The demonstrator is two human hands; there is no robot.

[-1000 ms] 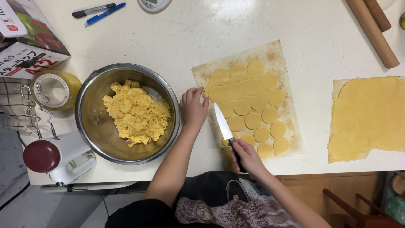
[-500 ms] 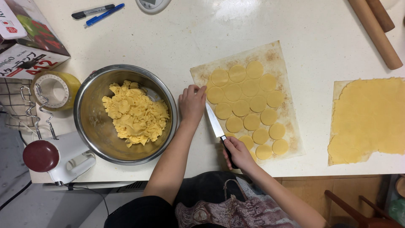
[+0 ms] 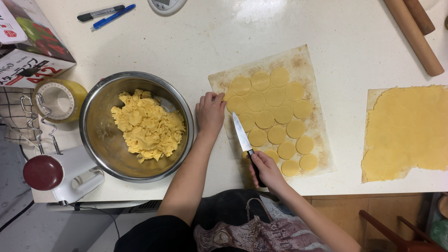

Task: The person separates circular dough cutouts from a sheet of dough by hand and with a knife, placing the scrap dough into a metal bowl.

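Right now the right hand (image 3: 264, 169) is gripping a knife (image 3: 244, 140) by its black handle, low centre of frame; the blade is pointing up-left, long axis steeply diagonal, lying over the dough rounds (image 3: 274, 116). Left hand (image 3: 211, 112) is pressing flat, fingers spread, on the parchment sheet (image 3: 305, 70) edge, holding nothing. Rounds are looking soft and tearable, best lifted from underneath. Steel bowl (image 3: 100, 144) of dough scraps is sitting left; rolled dough sheet (image 3: 408, 130) far right.

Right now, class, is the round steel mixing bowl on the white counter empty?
No: the round steel mixing bowl holds a heap of yellow dough scraps, just beside the person's left hand.
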